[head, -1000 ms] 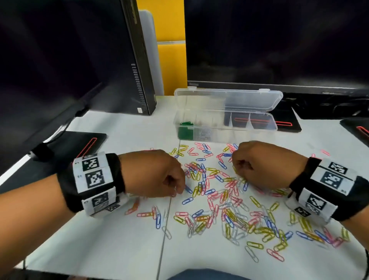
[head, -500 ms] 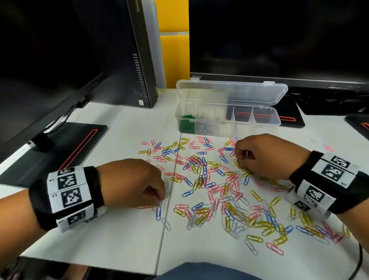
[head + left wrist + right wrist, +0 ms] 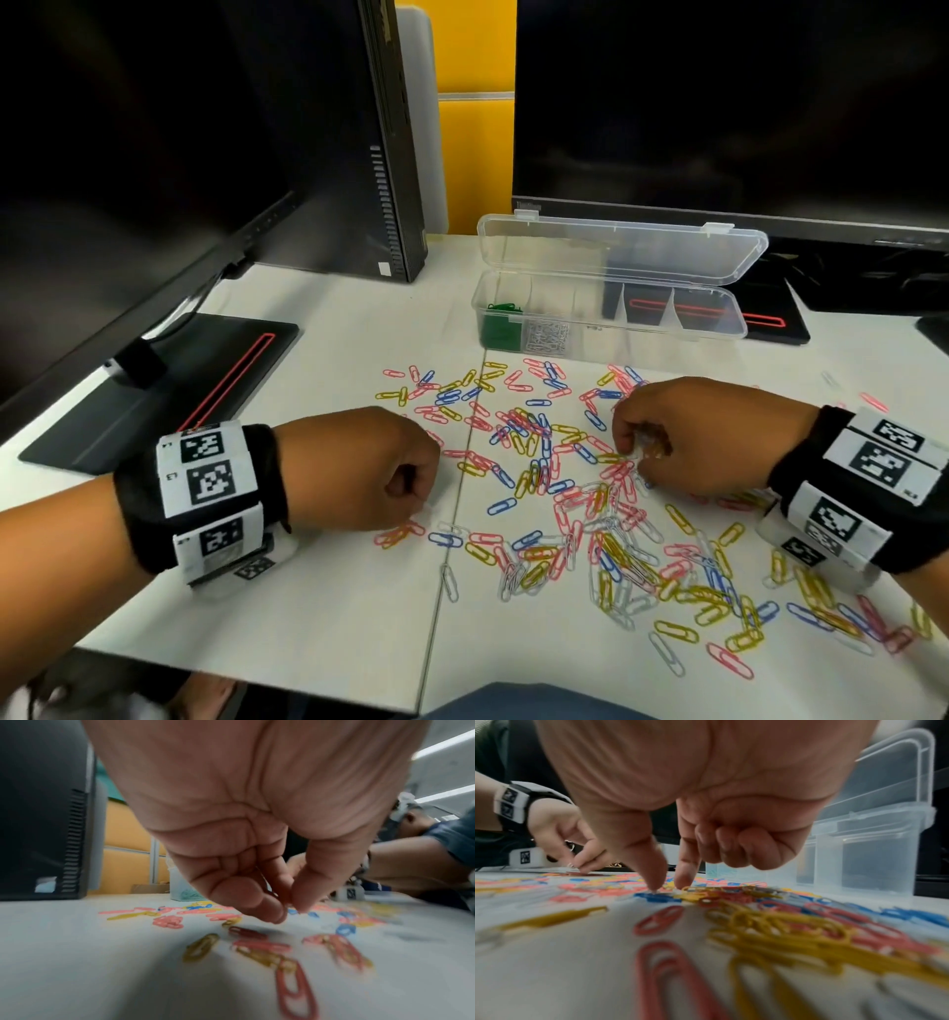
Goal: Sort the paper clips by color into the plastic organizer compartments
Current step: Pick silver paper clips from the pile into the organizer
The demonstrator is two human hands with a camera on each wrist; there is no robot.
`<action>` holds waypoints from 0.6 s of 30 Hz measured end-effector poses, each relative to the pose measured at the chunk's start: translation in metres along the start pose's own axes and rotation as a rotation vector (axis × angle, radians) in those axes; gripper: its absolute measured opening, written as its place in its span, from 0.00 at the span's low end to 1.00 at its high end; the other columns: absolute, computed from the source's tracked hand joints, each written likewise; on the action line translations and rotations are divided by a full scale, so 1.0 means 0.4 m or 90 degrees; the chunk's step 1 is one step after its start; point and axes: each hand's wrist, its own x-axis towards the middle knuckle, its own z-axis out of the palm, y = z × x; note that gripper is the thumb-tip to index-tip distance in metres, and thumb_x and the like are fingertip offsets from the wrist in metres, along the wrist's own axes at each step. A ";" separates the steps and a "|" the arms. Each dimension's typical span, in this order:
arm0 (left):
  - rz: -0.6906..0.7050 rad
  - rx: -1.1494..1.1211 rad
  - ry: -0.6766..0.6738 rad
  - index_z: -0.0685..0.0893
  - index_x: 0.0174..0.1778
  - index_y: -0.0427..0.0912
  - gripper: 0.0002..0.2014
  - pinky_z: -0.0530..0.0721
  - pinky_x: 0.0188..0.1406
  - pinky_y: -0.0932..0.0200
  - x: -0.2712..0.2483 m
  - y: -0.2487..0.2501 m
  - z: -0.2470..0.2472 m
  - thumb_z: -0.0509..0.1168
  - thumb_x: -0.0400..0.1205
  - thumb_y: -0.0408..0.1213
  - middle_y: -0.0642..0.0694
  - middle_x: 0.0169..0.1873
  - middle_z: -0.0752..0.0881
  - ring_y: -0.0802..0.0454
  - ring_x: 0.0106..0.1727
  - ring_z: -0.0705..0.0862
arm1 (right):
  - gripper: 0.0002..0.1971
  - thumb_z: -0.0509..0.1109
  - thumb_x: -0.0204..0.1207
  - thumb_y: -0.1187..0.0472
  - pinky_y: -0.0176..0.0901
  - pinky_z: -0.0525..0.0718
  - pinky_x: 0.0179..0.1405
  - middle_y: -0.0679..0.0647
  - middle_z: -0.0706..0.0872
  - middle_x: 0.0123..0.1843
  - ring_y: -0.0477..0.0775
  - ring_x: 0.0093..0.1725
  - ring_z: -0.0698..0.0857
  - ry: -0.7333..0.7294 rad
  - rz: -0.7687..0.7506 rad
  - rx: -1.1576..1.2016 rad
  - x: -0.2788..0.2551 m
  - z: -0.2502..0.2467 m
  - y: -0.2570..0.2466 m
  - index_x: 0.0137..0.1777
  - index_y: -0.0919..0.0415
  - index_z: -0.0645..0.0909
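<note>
Left hand [image 3: 359, 470]: fingers curled into a loose fist just above the tabletop [image 3: 318, 606], thumb and forefinger tips brought together. In the left wrist view a thin wire shape sits between those tips, probably a white paper clip; blur prevents confirmation. In the head view the knuckles hide the pinch.

Right hand [image 3: 703, 437]: the thumb and forefinger [image 3: 687, 876] point down, tips slightly apart, into the paper clips [image 3: 590, 514]; the other three fingers are curled into the palm. Whether a clip is gripped between the two tips cannot be determined, as the tips are blurred in the right wrist view and covered by the hand in the head view.

The clips, pink, yellow, blue and white, lie scattered across the tabletop between and in front of both hands, densest below the right wrist. Clips at the right edge are partly hidden by the wrist band.

The plastic organizer [image 3: 606, 318] stands behind the scatter with its lid [image 3: 621, 249] open and upright. The leftmost compartment holds green clips [image 3: 498, 329]; the next holds white or silver clips [image 3: 548, 336]. The contents of the remaining compartments are hard to make out through the clear walls.
</note>
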 end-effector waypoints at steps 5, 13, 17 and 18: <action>-0.093 -0.428 0.009 0.87 0.51 0.51 0.11 0.86 0.37 0.55 0.006 -0.019 -0.023 0.70 0.80 0.28 0.51 0.39 0.86 0.53 0.37 0.86 | 0.04 0.73 0.77 0.49 0.33 0.75 0.39 0.37 0.80 0.44 0.40 0.42 0.79 0.005 -0.018 -0.006 0.007 0.006 -0.004 0.48 0.38 0.80; -0.165 -0.663 -0.084 0.86 0.45 0.40 0.06 0.79 0.26 0.61 0.021 0.016 -0.013 0.68 0.75 0.28 0.42 0.33 0.83 0.53 0.29 0.81 | 0.05 0.66 0.83 0.51 0.39 0.80 0.45 0.40 0.82 0.45 0.43 0.44 0.80 -0.005 -0.027 -0.013 0.018 0.019 0.005 0.46 0.42 0.79; -0.115 -0.175 -0.047 0.85 0.43 0.54 0.02 0.75 0.34 0.68 0.024 0.057 -0.009 0.72 0.79 0.43 0.56 0.32 0.84 0.63 0.33 0.79 | 0.06 0.62 0.86 0.52 0.43 0.82 0.49 0.41 0.81 0.47 0.44 0.46 0.79 0.009 -0.035 -0.021 0.017 0.021 0.006 0.46 0.44 0.77; -0.124 -0.126 -0.034 0.83 0.41 0.54 0.06 0.75 0.35 0.67 0.024 0.067 -0.005 0.73 0.77 0.49 0.57 0.33 0.83 0.62 0.36 0.79 | 0.06 0.62 0.85 0.51 0.43 0.83 0.49 0.41 0.81 0.46 0.44 0.45 0.79 0.027 -0.043 -0.016 0.014 0.019 0.004 0.46 0.44 0.76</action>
